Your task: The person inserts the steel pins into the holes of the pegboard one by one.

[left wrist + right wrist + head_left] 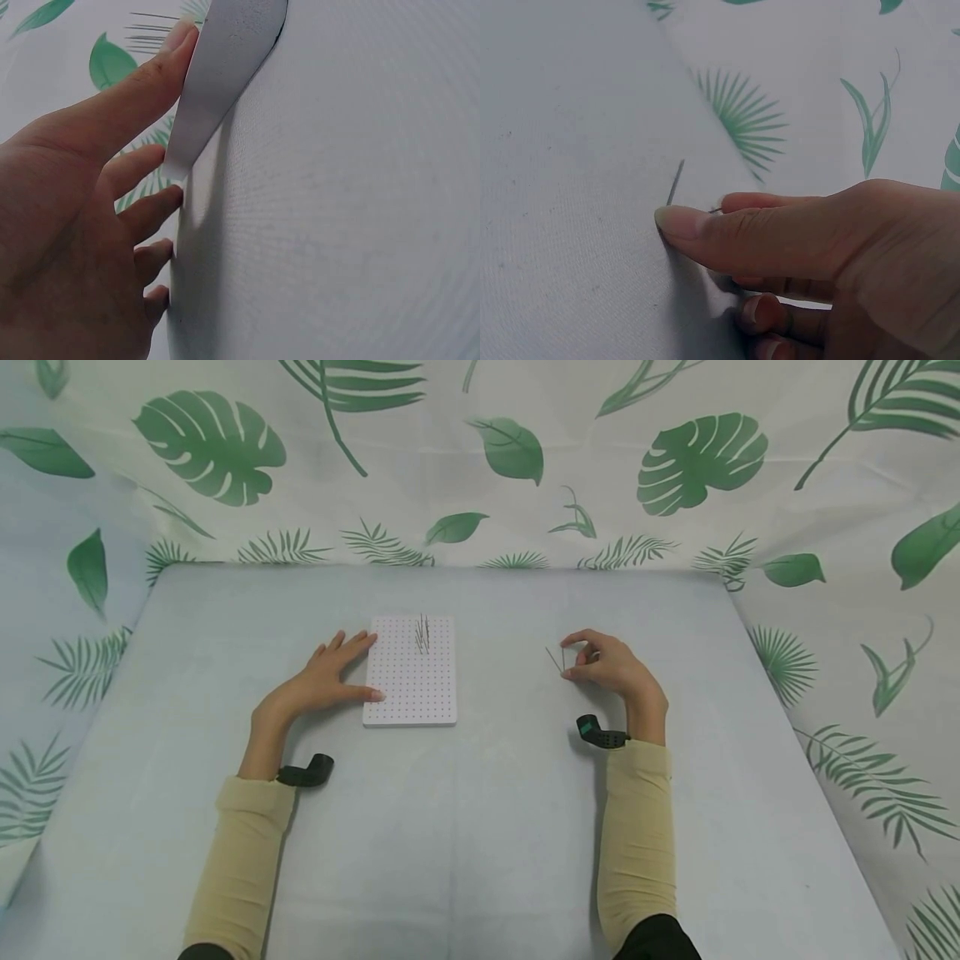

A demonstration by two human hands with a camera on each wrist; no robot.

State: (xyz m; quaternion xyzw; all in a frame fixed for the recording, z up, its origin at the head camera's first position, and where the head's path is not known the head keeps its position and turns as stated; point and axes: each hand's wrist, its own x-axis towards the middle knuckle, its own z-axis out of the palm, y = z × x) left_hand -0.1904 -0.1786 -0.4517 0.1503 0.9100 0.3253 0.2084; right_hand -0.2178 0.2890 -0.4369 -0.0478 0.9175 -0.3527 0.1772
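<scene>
A white pegboard [411, 693] lies flat on the table, covered in rows of small holes. Several thin metal pins [423, 635] stand in its upper part. My left hand [318, 681] rests at the board's left side, thumb on its face and index fingertip at the edge higher up; the wrist view shows the thumb [142, 82] straight against the board [217, 67]. To the right of the board, my right hand [611, 664] pinches a thin metal pin [563, 658] between thumb and index finger. Another thin pin [552, 658] lies close by the thumb tip, also seen past the thumb [676, 181].
The table [487, 818] has a pale grey cover. Behind and beside it hangs a white cloth [450, 460] with green leaf prints. Black wrist cameras [307, 771] sit on both wrists over beige sleeves [243, 860].
</scene>
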